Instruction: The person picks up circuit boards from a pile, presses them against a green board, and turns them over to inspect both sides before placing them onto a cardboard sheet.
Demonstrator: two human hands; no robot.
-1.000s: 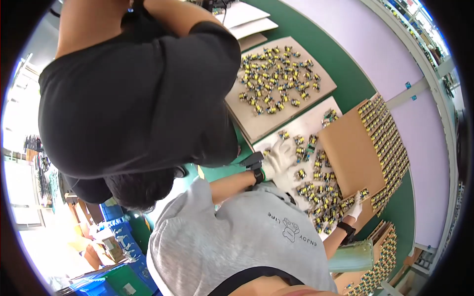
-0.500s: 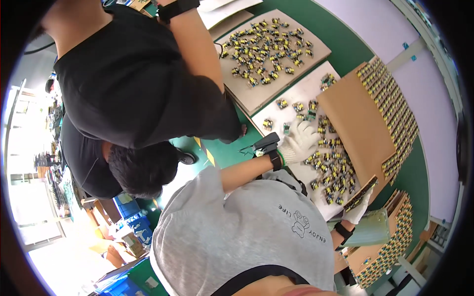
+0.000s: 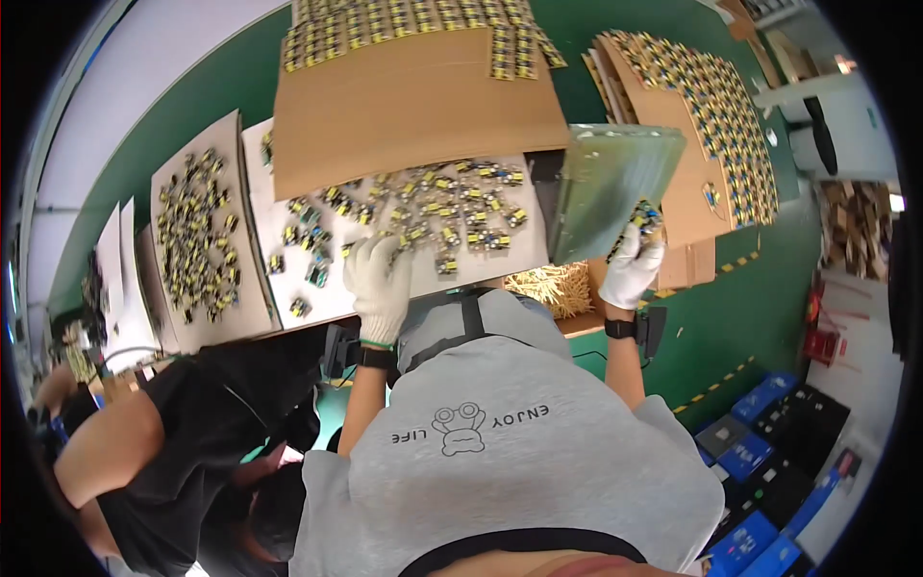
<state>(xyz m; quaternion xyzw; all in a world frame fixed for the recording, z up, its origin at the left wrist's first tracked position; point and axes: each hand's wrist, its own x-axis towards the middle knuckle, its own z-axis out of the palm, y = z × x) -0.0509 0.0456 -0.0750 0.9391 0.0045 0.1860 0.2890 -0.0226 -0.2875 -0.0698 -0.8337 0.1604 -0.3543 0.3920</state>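
My right hand point(image 3: 630, 269), in a white glove, is closed around a narrow strip of joined circuit boards point(image 3: 641, 219), held tilted in front of a greenish translucent slab. My left hand point(image 3: 378, 288), gloved in cream knit, reaches over the near edge of a white sheet point(image 3: 500, 264). Its fingers are slightly apart and bent down against small circuit boards; their tips are partly hidden. Loose circuit boards point(image 3: 447, 231) with yellow and black parts lie heaped to the right of that hand. A few more boards point(image 3: 306, 236) lie scattered to its left.
A brown cardboard sheet point(image 3: 413, 111) overlaps the heap, with rows of boards beyond it. The translucent slab point(image 3: 615, 183) leans at right beside another board-covered cardboard point(image 3: 687, 197). A second board-covered tray point(image 3: 192, 260) stands left. A person in black point(image 3: 212, 413) is close at left.
My view has swung to the right, bringing the bench in front of me. My left hand has gone from spread over the sheet to bent fingers at the boards. The right still holds the strip.
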